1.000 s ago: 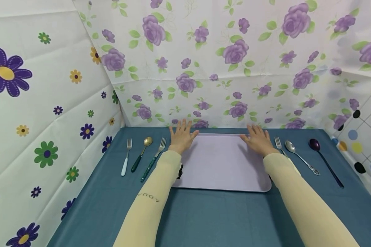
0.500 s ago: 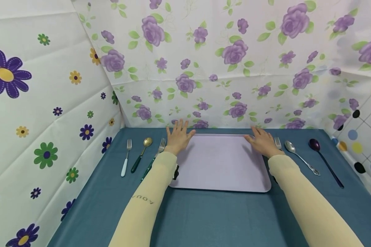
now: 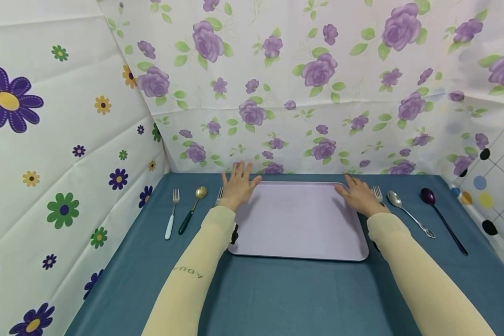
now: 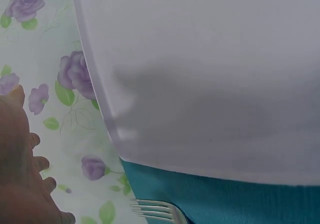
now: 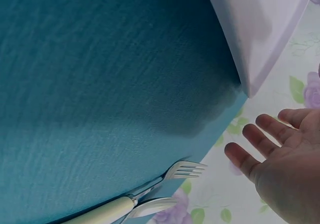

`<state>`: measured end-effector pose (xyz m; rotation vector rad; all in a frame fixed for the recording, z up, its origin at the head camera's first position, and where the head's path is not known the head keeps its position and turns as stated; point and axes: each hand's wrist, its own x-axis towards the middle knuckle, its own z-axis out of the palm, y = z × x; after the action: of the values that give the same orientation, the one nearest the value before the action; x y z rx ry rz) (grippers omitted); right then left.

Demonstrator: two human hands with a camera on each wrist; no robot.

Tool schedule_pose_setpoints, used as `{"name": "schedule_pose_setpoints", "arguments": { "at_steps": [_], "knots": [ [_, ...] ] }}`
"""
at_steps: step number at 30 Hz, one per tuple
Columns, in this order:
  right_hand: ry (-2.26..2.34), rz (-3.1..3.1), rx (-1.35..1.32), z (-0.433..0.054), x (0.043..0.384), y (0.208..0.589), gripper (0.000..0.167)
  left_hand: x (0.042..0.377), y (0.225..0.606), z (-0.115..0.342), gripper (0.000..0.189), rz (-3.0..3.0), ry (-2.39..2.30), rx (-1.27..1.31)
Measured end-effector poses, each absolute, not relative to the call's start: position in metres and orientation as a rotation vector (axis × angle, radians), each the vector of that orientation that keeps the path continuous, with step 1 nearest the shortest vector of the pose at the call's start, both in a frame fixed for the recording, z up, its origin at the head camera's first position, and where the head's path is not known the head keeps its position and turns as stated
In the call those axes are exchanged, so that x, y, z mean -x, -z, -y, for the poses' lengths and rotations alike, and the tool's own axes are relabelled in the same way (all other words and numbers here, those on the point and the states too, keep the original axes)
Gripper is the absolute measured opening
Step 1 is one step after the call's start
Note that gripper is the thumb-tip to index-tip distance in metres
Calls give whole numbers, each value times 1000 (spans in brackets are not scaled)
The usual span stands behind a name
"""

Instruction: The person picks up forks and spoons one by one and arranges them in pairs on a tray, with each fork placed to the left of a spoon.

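tray: pale lilac | tablecloth: teal-blue | backdrop: white, purple-rose print

Tabletop booth with flower-print walls

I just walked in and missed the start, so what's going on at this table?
A person has both hands near a tray on the blue table. The left hand is by its far left corner and the right hand by its far right, fingers extended, neither gripping anything. Left of the tray lie a white-handled fork, a gold spoon and a mostly hidden second fork. Right of it are a partly hidden third fork, a silver spoon and a purple spoon.
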<state>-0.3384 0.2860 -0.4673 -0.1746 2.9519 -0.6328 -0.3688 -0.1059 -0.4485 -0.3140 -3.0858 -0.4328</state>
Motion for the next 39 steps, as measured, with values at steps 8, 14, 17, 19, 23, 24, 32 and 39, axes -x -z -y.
{"name": "schedule_pose_setpoints", "arguments": {
  "at_steps": [8, 14, 17, 19, 23, 24, 32, 39],
  "knots": [
    [668, -2945, 152, -285, 335, 465, 82, 361, 444, 117, 75, 3054, 477, 310],
    [736, -2898, 140, -288, 335, 466, 87, 359, 444, 124, 75, 3058, 480, 288],
    [758, -2877, 124, -290, 335, 468, 88, 362, 446, 128, 76, 3068, 497, 286],
    [767, -2869, 108, -290, 334, 467, 85, 361, 444, 129, 75, 3057, 509, 287],
    [777, -2853, 91, -292, 335, 469, 85, 360, 443, 130, 75, 3050, 497, 276],
    [780, -2850, 90, -293, 335, 470, 85, 358, 442, 130, 74, 3048, 490, 271],
    [783, -2871, 105, -293, 337, 475, 76, 352, 442, 141, 74, 3030, 552, 267],
    [837, -2827, 17, -291, 333, 472, 56, 353, 447, 149, 72, 3044, 555, 223]
  ]
}}
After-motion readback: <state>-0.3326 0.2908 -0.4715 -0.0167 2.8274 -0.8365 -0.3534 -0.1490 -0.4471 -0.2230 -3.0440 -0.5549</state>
